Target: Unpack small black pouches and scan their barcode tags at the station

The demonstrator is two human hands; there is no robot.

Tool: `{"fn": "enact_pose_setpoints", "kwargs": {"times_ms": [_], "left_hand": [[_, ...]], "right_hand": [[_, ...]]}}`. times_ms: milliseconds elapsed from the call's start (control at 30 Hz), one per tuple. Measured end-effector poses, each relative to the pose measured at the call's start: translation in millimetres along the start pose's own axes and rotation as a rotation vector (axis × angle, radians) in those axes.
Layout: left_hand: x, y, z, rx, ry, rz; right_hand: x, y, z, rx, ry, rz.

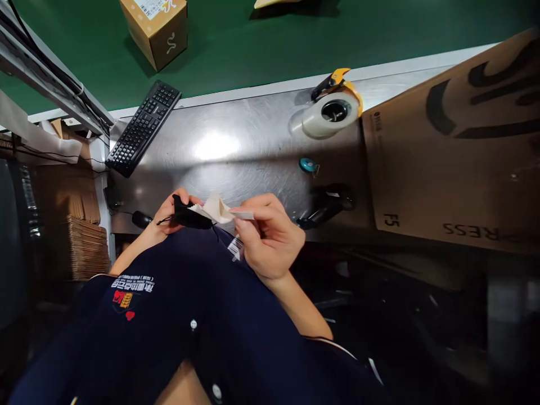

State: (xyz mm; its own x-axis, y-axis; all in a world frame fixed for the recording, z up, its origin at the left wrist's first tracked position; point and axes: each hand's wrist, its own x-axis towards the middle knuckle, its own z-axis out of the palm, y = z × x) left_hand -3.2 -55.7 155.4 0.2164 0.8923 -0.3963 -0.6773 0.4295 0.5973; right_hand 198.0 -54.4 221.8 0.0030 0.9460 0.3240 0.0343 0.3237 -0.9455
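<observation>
My left hand [169, 216] is closed around a small black drawstring pouch [185, 215], with its thin cord hanging off to the left. A crumpled off-white cloth or paper piece [216, 208] sticks out of the pouch's right end. Thumb and fingers of my right hand [272, 233] pinch the right end of this off-white piece. Just below it hangs a white barcode label [235, 247]; what it is fixed to is hard to make out. Both hands are close in front of my body, over the near edge of the metal table [248, 135].
A black keyboard [143, 128] lies at the left, a dark mouse [142, 219] below it. Right of centre are a tape dispenser [333, 109], a teal round object [307, 165] and a black scanner-like device [327, 205]. A large carton [455, 146] stands right; a small box [158, 34] sits on the green surface.
</observation>
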Motion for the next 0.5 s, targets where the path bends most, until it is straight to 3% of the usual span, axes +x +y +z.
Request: {"fn": "enact_pose_setpoints", "kwargs": {"times_ms": [233, 367, 433, 500], "left_hand": [[-3.3, 6.0, 3.4, -0.008, 0.011, -0.009], [1.2, 3.8, 4.0, 0.042, 0.150, -0.044], [4.4, 1.7, 4.1, 0.067, 0.236, 0.000], [7.4, 0.3, 5.4, 0.088, 0.314, 0.066]], "right_hand": [[2.3, 0.8, 2.2, 0.215, 0.127, 0.257], [8.0, -1.8, 0.8, 0.241, 0.209, 0.331], [11.2, -2.8, -1.9, 0.226, 0.245, 0.319], [13.6, -2.4, -4.7, 0.212, 0.196, 0.343]]}}
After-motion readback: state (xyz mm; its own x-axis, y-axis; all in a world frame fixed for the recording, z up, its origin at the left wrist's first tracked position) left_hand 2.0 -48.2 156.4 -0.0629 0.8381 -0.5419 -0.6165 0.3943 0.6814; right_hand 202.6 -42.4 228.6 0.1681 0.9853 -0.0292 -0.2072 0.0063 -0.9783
